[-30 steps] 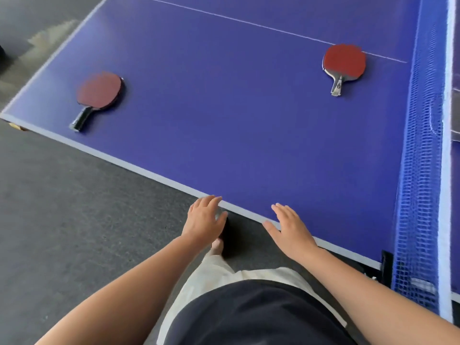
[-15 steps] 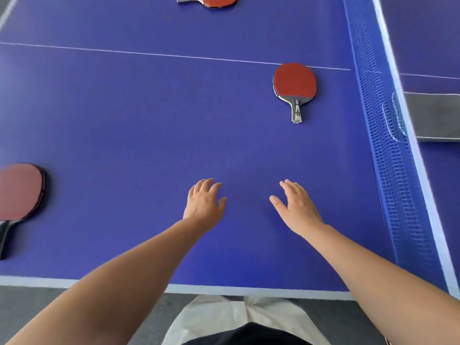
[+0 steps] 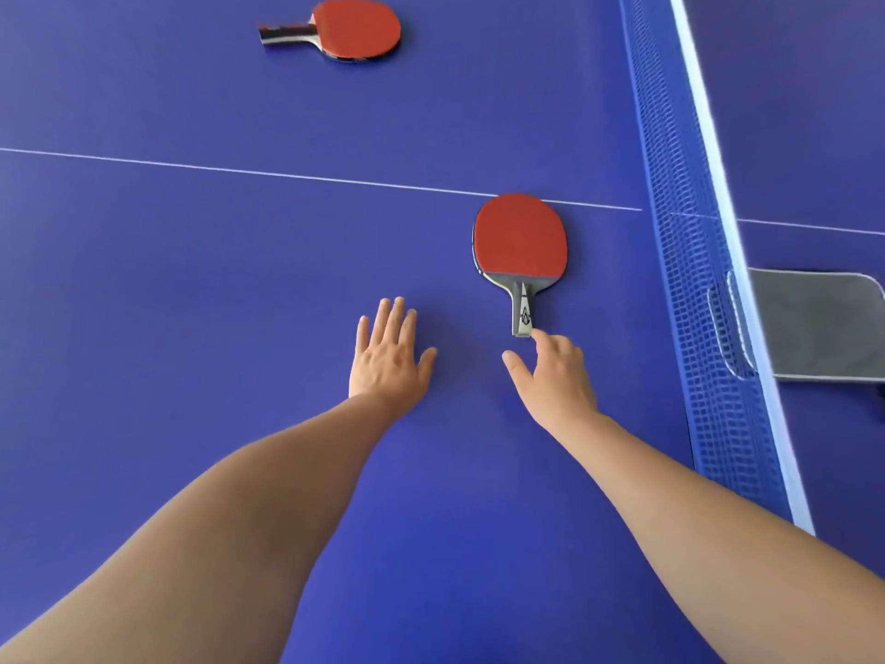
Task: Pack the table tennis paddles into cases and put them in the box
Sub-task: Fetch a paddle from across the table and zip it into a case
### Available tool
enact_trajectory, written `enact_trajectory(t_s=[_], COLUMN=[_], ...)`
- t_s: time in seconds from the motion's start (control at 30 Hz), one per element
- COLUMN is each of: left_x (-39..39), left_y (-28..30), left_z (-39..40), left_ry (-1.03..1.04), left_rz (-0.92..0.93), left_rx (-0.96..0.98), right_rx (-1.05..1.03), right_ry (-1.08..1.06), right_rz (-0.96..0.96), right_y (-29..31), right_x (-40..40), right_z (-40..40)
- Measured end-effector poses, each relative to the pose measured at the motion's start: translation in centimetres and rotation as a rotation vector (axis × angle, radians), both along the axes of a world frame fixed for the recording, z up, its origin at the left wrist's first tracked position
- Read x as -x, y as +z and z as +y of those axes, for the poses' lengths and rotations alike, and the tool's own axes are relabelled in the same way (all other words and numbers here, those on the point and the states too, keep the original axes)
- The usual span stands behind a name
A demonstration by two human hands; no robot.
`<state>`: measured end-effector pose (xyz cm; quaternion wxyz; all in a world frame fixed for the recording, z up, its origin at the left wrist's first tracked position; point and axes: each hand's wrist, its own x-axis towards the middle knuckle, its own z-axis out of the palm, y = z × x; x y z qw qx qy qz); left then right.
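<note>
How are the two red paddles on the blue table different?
The near paddle points its short grey handle toward the person; the far paddle points its striped handle left. The right hand reaches the near paddle's handle end; nothing is by the far paddle. Both lie flat, red side up.

Matt red rubber paddle point(image 3: 521, 237), mesh net point(image 3: 689, 261)

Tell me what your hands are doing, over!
Both hands open: left hand empty, right hand reaching the near paddle handle. Far paddle waiting. Nothing blocking.
</note>
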<state>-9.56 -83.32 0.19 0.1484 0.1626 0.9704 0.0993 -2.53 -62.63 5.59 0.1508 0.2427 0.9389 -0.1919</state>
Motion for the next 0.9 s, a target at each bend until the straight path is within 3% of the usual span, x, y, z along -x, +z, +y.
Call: enact_trajectory(t_s=[0.2, 0.43, 0.77, 0.9], left_x=[3.4, 4.4, 4.5, 4.5], left_y=[-2.0, -3.3, -3.7, -3.6], left_z=[3.4, 4.5, 4.5, 4.4], left_ry=[-0.004, -0.002, 0.004, 0.005], left_rz=[0.027, 0.050, 0.085, 0.092], left_rx=[0.035, 0.028, -0.009, -0.006], right_rx=[-0.004, 0.075, 0.171, 0.313], right_ry=[-0.244, -0.490, -0.577, -0.622], right_rz=[0.098, 0.108, 0.127, 0.108], right_y=[-2.0, -4.7, -5.9, -5.4], right_x=[7.3, 10.6, 11.3, 10.6], right_z=[1.4, 1.3, 2.2, 2.6])
